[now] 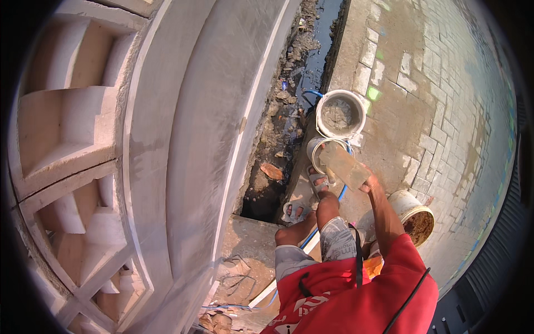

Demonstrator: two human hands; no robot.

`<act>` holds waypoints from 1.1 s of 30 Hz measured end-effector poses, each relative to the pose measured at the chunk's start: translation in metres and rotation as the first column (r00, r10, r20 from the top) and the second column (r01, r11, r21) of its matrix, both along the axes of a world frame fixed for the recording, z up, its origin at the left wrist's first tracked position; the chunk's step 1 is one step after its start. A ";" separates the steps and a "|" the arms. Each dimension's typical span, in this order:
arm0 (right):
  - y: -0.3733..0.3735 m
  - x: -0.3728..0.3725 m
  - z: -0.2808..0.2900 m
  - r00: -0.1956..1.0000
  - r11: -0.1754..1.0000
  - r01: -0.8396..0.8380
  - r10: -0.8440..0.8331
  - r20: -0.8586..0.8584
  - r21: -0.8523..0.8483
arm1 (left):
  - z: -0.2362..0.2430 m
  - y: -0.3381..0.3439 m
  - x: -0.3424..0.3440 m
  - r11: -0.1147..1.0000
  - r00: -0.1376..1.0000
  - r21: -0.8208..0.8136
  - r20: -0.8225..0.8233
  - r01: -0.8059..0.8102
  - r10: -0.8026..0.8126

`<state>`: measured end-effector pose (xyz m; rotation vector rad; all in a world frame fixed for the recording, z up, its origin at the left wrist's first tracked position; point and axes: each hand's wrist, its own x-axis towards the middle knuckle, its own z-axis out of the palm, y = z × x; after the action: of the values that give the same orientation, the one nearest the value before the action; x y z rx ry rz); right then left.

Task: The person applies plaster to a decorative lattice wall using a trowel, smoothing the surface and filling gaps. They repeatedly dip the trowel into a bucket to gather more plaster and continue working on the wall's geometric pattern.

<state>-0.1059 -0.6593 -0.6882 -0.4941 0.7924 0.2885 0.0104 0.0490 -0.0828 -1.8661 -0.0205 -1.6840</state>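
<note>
My right hand [367, 181] is closed on the near corner of a flat rectangular plastering float [343, 165], tan and smeared with mortar. The float hangs over a small white bucket [312, 149], hiding much of its mouth. Just beyond stands a larger white bucket [361, 106] with wet grey mortar [337, 113] inside. Both buckets are close to the edge of the drain. My left hand does not show, nor does its forearm.
A drain [315, 61] with dark water and rubble runs between a smooth plastered wall [217, 111] and the paving [436, 111]. A tilted bucket [405, 206] of brown sand lies right of my arm. A blue hose [343, 192] passes my feet. Openwork blocks [105, 145] line the left.
</note>
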 end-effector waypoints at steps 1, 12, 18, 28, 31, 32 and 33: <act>0.014 0.021 0.050 0.998 0.999 -0.022 0.020 0.068 0.027 | 0.002 -0.002 -0.007 0.999 1.000 -0.031 0.003 -0.012 0.012; 0.226 0.218 0.472 0.610 0.965 -0.111 0.255 0.750 -0.238 | -0.001 -0.063 -0.001 0.989 0.997 -0.129 0.023 -0.072 0.076; 0.302 0.258 0.563 0.495 0.666 0.386 0.434 0.753 -0.638 | -0.001 -0.064 0.003 0.987 0.997 -0.150 0.028 -0.060 0.065; 0.329 0.274 0.583 0.529 0.421 0.552 0.491 0.692 -0.720 | -0.004 -0.066 -0.002 0.982 0.996 -0.175 0.032 -0.072 0.079; 0.327 0.287 0.588 0.508 0.353 0.609 0.514 0.692 -0.710 | -0.002 -0.066 -0.001 0.979 0.997 -0.191 0.021 -0.070 0.075; 0.327 0.292 0.585 0.496 0.320 0.631 0.535 0.684 -0.707 | -0.003 -0.067 -0.002 0.976 0.997 -0.204 0.015 -0.072 0.077; 0.326 0.292 0.581 0.495 0.306 0.623 0.557 0.666 -0.719 | -0.004 -0.067 -0.001 0.977 0.997 -0.200 0.012 -0.076 0.080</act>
<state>0.1859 -0.3328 -0.1071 -1.6814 -0.2628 -0.6413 0.0097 -0.0181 -0.0864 -1.9658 -0.2772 -1.6988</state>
